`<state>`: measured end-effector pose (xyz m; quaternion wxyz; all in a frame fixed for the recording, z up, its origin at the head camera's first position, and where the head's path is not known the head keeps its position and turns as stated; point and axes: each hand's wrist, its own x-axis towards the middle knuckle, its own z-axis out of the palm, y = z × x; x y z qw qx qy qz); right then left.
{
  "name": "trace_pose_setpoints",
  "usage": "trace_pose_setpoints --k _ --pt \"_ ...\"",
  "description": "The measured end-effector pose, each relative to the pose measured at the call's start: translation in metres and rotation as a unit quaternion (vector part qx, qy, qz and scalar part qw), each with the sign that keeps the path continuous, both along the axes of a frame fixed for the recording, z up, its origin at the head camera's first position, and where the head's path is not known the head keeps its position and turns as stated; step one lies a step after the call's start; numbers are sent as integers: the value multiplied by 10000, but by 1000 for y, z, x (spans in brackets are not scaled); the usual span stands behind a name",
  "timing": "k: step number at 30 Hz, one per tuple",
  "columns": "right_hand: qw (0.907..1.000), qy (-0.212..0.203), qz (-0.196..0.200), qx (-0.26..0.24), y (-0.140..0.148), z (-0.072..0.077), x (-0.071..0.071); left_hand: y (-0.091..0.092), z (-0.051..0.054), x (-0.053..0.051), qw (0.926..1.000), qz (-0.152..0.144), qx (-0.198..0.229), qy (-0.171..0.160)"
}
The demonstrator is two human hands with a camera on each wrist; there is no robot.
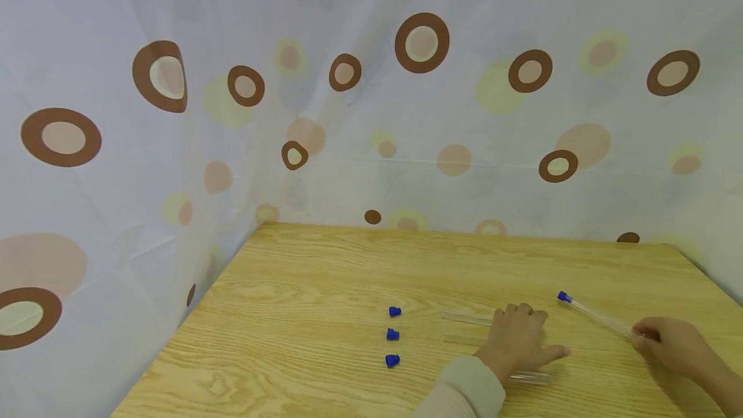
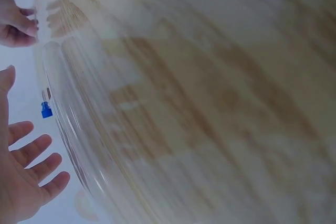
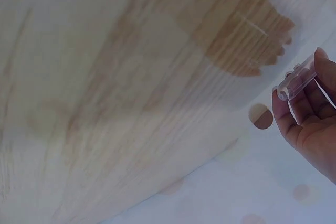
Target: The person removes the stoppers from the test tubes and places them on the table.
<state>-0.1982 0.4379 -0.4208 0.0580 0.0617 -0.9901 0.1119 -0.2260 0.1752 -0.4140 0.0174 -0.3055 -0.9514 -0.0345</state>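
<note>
In the head view my right hand (image 1: pixel 673 344) pinches a clear test tube (image 1: pixel 600 319) near its bare end. A blue stopper (image 1: pixel 564 297) sits in the tube's far end, which points left. The right wrist view shows the tube's rounded end (image 3: pixel 286 92) between thumb and fingers. My left hand (image 1: pixel 516 337) is spread, palm down, over several clear tubes lying on the table: an upper tube (image 1: pixel 464 318), a middle tube (image 1: pixel 458 338) and a lower tube (image 1: pixel 531 378). Whether it touches them cannot be told. Its fingers (image 2: pixel 39 169) look straight in the left wrist view.
Left of the tubes, three loose blue stoppers stand in a column: top stopper (image 1: pixel 395 311), middle stopper (image 1: pixel 393 334), bottom stopper (image 1: pixel 392 360). The wooden table (image 1: pixel 278 328) meets a patterned curtain (image 1: pixel 360 186) at its back and left edges.
</note>
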Motion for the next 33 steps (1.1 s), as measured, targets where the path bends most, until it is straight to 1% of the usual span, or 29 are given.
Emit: trace_pose_setpoints --k 3,6,9,14,18,21,24,27,33 --pt "10000 56 16 -32 -1 0 0 -1 3 1 10000 -7 0 -12" --pt "9997 237 86 14 -1 0 0 -1 5 1 10000 -30 -17 -12" --pt "9994 327 143 33 -2 0 0 -1 5 0 10000 -21 -68 -28" --pt "9997 198 127 14 -7 1 2 -2 5 -1 9999 -19 -146 -17" --pt "9997 190 150 -28 -14 4 4 -1 6 -1 9998 -11 -193 4" --pt "9996 203 198 -89 -19 6 5 -1 6 -1 9997 44 -197 107" --pt "9996 114 208 -175 -23 8 6 -2 6 0 9994 98 -186 260" --pt "9995 57 203 -217 -26 8 7 -4 7 0 9994 123 -164 291" --pt "9986 264 377 -271 -31 6 11 -6 5 -2 9993 118 -205 302"
